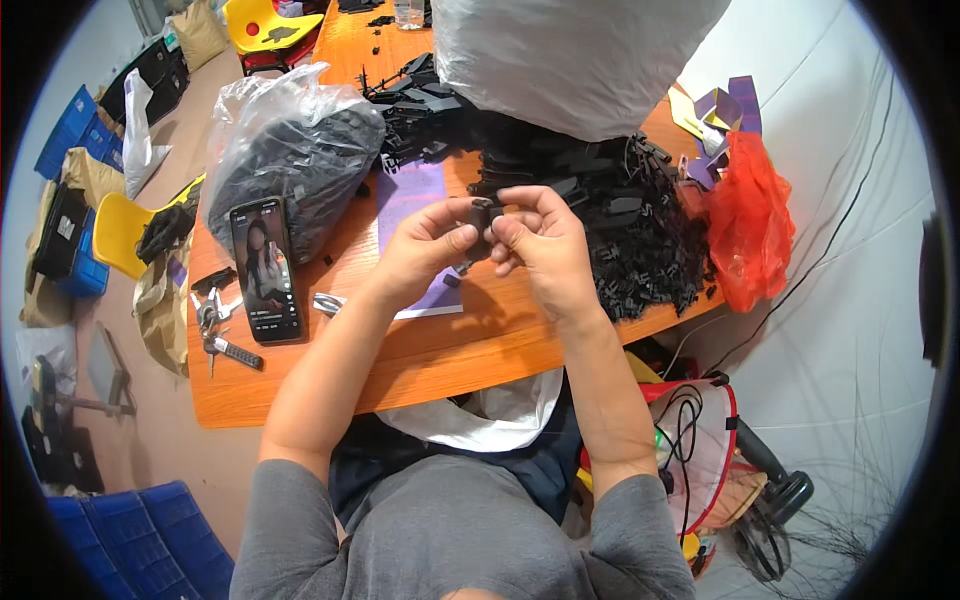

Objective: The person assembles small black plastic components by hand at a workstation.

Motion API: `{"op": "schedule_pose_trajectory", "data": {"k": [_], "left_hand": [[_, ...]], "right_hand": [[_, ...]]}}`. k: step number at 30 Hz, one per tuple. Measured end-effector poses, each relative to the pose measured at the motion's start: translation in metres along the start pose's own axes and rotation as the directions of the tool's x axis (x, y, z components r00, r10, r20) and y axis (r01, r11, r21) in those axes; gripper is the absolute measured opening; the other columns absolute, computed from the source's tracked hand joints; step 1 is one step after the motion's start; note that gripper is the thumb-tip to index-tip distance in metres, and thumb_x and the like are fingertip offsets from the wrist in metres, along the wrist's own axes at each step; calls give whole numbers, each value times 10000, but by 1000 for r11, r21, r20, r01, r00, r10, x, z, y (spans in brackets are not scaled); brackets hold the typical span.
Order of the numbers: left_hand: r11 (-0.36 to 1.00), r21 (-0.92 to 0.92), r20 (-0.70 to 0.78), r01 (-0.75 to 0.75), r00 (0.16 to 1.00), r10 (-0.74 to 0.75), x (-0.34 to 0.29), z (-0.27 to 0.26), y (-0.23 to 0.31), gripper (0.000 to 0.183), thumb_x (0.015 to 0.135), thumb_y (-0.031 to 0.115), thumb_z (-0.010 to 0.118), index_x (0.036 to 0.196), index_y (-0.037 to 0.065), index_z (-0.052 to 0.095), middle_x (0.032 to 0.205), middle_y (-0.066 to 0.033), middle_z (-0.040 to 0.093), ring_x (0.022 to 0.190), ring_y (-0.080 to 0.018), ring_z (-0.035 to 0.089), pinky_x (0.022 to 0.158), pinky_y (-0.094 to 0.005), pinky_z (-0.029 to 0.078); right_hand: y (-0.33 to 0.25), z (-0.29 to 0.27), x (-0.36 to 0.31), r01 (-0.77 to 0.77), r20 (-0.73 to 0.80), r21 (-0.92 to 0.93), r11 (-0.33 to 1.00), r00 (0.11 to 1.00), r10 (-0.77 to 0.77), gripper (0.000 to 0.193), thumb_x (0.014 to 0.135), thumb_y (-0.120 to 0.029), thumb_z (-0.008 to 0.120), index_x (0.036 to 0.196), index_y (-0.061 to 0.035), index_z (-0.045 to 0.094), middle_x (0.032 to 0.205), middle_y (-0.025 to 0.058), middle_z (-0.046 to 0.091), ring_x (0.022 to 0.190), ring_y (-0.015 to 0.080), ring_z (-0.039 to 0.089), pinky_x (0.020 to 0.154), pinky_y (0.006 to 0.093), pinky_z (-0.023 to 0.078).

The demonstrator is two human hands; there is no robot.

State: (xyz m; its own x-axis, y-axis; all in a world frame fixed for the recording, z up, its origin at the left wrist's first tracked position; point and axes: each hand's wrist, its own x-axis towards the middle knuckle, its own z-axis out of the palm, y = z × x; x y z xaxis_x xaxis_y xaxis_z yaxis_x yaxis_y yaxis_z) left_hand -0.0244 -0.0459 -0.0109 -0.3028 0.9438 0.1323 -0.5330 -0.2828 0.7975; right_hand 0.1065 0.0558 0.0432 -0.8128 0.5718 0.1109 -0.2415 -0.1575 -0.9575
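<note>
My left hand and my right hand meet over the near middle of the table. Between them they pinch a small black plastic part, thumbs and fingertips closed on it from both sides; its exact shape is partly hidden by the fingers. A purple printed sheet lies under and behind my left hand. To the right of and beyond my hands spreads a large heap of black plastic parts. A loose black piece rests on the sheet near my left wrist.
A clear bag of black parts and a lit phone stand left, beside keys. A big white sack sits behind the heap, a red plastic bag at the right edge. An open white bag lies at my lap.
</note>
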Motion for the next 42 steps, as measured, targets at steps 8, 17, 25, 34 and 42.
{"op": "schedule_pose_trajectory", "data": {"k": [8, 17, 25, 34, 42], "left_hand": [[966, 256, 17, 22, 999, -27, -7, 9, 7, 364, 869, 120, 608, 1208, 12, 534, 993, -29, 621, 894, -102, 576, 794, -254, 472], [915, 401, 57, 35, 996, -63, -13, 26, 12, 374, 847, 99, 623, 1198, 2, 543, 926, -1, 596, 850, -81, 542, 777, -247, 460], [880, 476, 31, 16, 999, -35, -11, 29, 10, 247, 856, 92, 604, 1080, -10, 588, 852, 10, 574, 778, -69, 512, 740, -240, 450], [985, 175, -328, 4, 943, 54, 16, 14, 24, 294, 828, 47, 534, 1120, 27, 514, 901, -44, 586, 803, -150, 610, 728, -265, 498], [-84, 952, -271, 295, 937, 220, 81, 8, 0, 259, 721, 272, 703, 906, 91, 692, 748, -118, 664, 722, -231, 652, 671, -362, 492]], "right_hand": [[-11, -18, 0, -203, 94, 37, 978, 975, 199, 130, 817, -48, 634, 916, -14, 557, 737, 70, 623, 558, 78, 576, 460, 191, 463], [-4, -9, -8, 45, 67, -253, 966, 997, -29, 264, 830, -84, 601, 1078, 7, 595, 931, 48, 628, 790, 105, 566, 766, 237, 463], [-2, -1, -6, -54, 5, -39, 998, 998, 55, 179, 854, 2, 531, 1018, 21, 600, 867, 59, 619, 730, 89, 553, 644, 228, 466], [35, -41, 9, 155, 90, -921, 357, 977, -193, 209, 787, -120, 627, 977, -37, 653, 882, 100, 642, 790, 246, 622, 695, 332, 489], [74, -35, 8, 179, 188, -982, -58, 958, -215, 53, 730, -63, 568, 765, -33, 595, 838, 125, 566, 814, 286, 594, 667, 374, 520]]}}
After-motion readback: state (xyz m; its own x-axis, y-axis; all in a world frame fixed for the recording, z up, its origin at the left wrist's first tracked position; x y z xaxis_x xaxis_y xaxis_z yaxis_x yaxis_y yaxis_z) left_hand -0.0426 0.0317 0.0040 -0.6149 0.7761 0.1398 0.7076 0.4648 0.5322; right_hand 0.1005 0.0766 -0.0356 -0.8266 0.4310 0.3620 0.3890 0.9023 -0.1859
